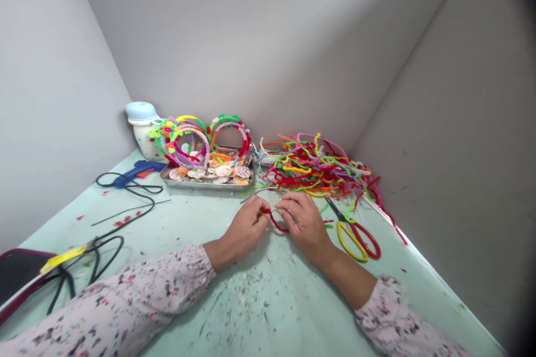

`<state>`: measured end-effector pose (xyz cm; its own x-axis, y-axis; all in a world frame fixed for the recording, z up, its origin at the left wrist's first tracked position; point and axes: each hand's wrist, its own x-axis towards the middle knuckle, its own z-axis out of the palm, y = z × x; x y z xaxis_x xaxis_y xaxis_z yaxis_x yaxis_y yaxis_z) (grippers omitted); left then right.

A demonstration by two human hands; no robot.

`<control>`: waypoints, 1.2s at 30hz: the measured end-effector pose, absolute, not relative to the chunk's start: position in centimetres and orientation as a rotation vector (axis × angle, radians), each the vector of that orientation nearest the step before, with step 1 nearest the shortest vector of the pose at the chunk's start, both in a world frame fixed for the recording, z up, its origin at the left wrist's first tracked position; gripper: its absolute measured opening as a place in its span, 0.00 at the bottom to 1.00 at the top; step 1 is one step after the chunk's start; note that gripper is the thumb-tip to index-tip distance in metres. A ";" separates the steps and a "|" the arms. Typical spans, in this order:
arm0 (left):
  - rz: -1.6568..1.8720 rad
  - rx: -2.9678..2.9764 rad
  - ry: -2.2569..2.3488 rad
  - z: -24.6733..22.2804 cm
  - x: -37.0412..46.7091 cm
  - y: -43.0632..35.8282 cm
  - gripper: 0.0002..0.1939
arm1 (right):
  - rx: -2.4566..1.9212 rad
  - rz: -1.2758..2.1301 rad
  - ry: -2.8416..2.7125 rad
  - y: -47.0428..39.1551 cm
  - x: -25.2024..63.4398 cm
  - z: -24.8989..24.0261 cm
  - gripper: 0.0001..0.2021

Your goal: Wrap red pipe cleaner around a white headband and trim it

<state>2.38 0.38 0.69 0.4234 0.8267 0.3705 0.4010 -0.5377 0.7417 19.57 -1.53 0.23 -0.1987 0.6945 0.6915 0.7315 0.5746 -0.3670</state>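
Both hands meet over the middle of the table. My left hand [250, 225] pinches a red pipe cleaner [278, 227] near a tight red coil at its fingertips. The pipe cleaner sags in a short loop toward my right hand [304, 223], whose thumb and fingers are closed at a thin pale wire-like length beside the red one. What lies inside the right fingers is partly hidden. Just right of that hand lie scissors [355, 237] with one yellow and one red handle. Behind the hands is a tangled heap of coloured pipe cleaners [310, 167].
A metal tray [205, 184] holds shells, with several pipe-cleaner-wrapped hoops [190, 148] standing on it. A white jar with a blue lid [144, 131] and a blue glue gun [136, 173] are left. Black cable [119, 228] and a dark red-edged device [25, 276] lie nearer.
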 end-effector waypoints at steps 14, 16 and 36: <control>1.149 2.208 1.017 0.7 2.5 0.3 0.07 | -1.155 -0.009 -1.870 -1.6 19.6 0.5 0.07; 1.161 2.202 1.013 0.7 2.5 0.3 0.06 | -1.153 0.000 -1.863 -1.6 19.5 0.6 0.07; 1.196 2.203 1.010 0.8 2.4 0.5 0.03 | -1.144 0.071 -1.853 -1.6 19.5 0.6 0.07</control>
